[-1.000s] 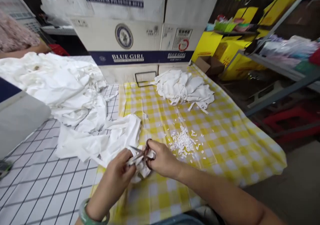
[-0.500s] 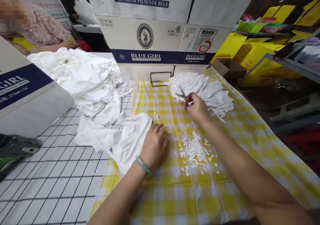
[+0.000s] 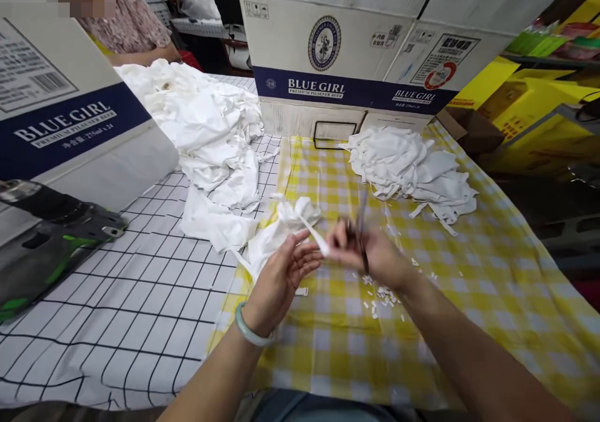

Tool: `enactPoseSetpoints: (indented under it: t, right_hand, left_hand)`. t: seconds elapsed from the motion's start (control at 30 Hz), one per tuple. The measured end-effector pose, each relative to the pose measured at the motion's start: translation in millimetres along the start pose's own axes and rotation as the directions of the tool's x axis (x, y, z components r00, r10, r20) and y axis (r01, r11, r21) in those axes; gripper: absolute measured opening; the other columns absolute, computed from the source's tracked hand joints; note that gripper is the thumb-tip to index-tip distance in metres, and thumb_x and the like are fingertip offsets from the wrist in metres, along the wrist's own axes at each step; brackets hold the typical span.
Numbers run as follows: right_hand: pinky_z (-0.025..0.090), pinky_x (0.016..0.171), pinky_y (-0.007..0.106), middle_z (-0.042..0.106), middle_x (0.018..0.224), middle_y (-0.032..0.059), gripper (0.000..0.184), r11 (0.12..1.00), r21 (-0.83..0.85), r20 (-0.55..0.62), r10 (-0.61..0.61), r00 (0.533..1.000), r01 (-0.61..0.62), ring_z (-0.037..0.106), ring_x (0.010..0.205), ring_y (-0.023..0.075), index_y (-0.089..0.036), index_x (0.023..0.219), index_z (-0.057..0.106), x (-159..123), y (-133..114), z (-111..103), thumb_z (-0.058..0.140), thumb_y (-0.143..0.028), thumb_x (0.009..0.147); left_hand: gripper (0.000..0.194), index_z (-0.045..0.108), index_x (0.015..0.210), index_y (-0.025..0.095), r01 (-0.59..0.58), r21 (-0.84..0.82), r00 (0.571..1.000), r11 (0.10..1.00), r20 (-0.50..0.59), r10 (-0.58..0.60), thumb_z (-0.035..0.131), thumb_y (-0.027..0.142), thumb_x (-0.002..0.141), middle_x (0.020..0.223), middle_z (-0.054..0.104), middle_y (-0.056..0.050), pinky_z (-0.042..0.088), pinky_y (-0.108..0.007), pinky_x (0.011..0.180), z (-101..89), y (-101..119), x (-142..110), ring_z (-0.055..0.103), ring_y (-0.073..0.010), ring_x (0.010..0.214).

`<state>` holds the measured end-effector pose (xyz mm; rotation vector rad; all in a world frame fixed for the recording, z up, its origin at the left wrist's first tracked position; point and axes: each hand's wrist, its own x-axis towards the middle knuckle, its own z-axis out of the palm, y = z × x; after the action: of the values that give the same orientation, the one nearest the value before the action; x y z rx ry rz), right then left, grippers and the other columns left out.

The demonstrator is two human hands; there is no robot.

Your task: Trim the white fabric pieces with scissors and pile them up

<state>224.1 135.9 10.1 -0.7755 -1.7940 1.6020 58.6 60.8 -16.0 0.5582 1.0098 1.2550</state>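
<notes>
My left hand (image 3: 287,271), with a pale green bangle (image 3: 250,329) at its wrist, is palm up with its fingers spread beside a white cloth garment (image 3: 276,237). My right hand (image 3: 370,253) is closed and blurred by motion. It holds a pair of scissors (image 3: 360,231) with dark handles, blades up, and its fingertips pinch the end of a narrow white strap (image 3: 315,233) pulled from that garment. Under the right hand lie small white clippings (image 3: 385,297), partly hidden. Below my left hand is a short strap end (image 3: 302,291).
A white garment pile (image 3: 210,122) lies left, and a flatter stack (image 3: 403,162) back right. Beer cartons (image 3: 300,90) wall the back; another carton (image 3: 84,115) and a power drill (image 3: 56,241) stand left. A black wire frame (image 3: 335,135) leans at the back. A person's sleeve (image 3: 140,22) shows behind.
My right hand has moved from the far stack back toward the left hand and now pinches a strap. My left hand has turned from palm down to palm up. The view has shifted.
</notes>
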Motion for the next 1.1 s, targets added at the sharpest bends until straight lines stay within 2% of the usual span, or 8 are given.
enactPoseSetpoints:
  t: [0.13,0.3,0.4,0.53,0.67,0.87,0.97,1.1]
  right_hand:
    - [0.045,0.062,0.025,0.057,0.075,-0.0002,0.029,0.949,0.147,0.366,0.209,0.907,-0.278,0.052,0.065,0.0106,-0.02,0.071,0.046,-75,2,35,0.073,-0.028,0.078]
    - [0.046,0.09,0.034,0.064,0.107,0.0044,0.028,0.998,-0.01,-0.207,0.064,0.976,-0.068,0.059,0.102,0.0184,-0.023,0.078,0.045,-56,26,34,0.073,-0.025,0.079]
    - [0.043,0.095,0.038,0.063,0.108,0.0055,0.02,0.971,-0.232,-0.114,-0.084,0.99,0.056,0.057,0.107,0.0218,-0.022,0.082,0.052,-12,33,28,0.071,-0.02,0.075]
    - [0.048,0.074,0.03,0.056,0.079,-0.0006,0.014,0.986,-0.144,-0.172,-0.108,0.979,0.083,0.056,0.079,0.0157,-0.021,0.078,0.052,21,38,21,0.066,-0.024,0.075]
    - [0.048,0.082,0.031,0.062,0.098,0.0037,0.014,0.981,-0.188,-0.136,-0.067,0.988,0.04,0.059,0.095,0.0184,-0.022,0.085,0.053,9,27,17,0.065,-0.02,0.077]
    - [0.045,0.097,0.038,0.064,0.113,0.0079,0.022,0.982,-0.156,0.112,-0.088,0.99,0.105,0.055,0.118,0.025,-0.022,0.09,0.055,-8,15,44,0.072,-0.021,0.075]
    - [0.05,0.083,0.033,0.061,0.086,0.0027,0.017,0.999,-0.043,-0.023,-0.019,1.0,0.018,0.061,0.091,0.0199,-0.021,0.082,0.055,-1,27,57,0.07,-0.026,0.075]
    - [0.05,0.077,0.029,0.057,0.082,-0.0003,0.029,0.976,0.216,-0.254,0.068,0.965,-0.012,0.057,0.078,0.0147,-0.022,0.077,0.05,-6,44,81,0.076,-0.034,0.072]
  left_hand:
    - [0.017,0.067,0.098,0.011,0.144,-0.291,0.985,0.946,-0.053,-0.166,0.07,0.018,0.082,0.101,0.07,-0.01,0.049,-0.014,0.056,-2.1,9,-11,0.062,-0.0075,0.068]
    - [0.014,0.067,0.082,0.009,0.153,-0.18,0.987,0.972,-0.013,-0.157,0.072,0.022,0.08,0.082,0.066,-0.005,0.029,-0.011,0.041,-8.1,6,-37,0.045,-0.0019,0.052]
    - [0.021,0.067,0.082,0.009,0.155,-0.131,0.988,0.979,0.044,-0.15,0.066,0.029,0.085,0.074,0.063,-0.004,0.024,-0.014,0.04,-10.8,13,-50,0.041,-0.0022,0.047]
    - [0.03,0.069,0.088,0.009,0.137,-0.074,0.99,0.988,-0.026,-0.139,0.063,0.039,0.087,0.071,0.059,-0.003,0.022,-0.017,0.043,-26.3,22,-61,0.036,-0.0018,0.045]
    - [0.029,0.068,0.085,0.011,0.115,0.024,0.986,0.993,-0.126,-0.111,0.07,0.04,0.083,0.058,0.045,0.004,0.016,-0.018,0.044,-40.2,12,-67,0.027,-0.0021,0.046]
    - [0.025,0.068,0.094,0.017,0.07,0.084,0.997,0.994,0.026,-0.072,0.061,0.041,0.091,0.056,0.043,0.004,0.023,-0.02,0.05,-28.8,3,-75,0.031,-0.0072,0.053]
    - [0.023,0.072,0.09,0.018,0.014,0.161,1.0,0.987,0.017,-0.017,0.062,0.039,0.09,0.068,0.052,-0.001,0.033,-0.021,0.054,-24.3,9,-76,0.042,-0.0093,0.06]
    - [0.021,0.075,0.084,0.019,-0.327,0.221,0.935,0.919,-0.061,0.348,0.06,0.03,0.092,0.11,0.055,-0.008,0.044,-0.027,0.092,-17.7,11,-68,0.053,-0.0198,0.108]
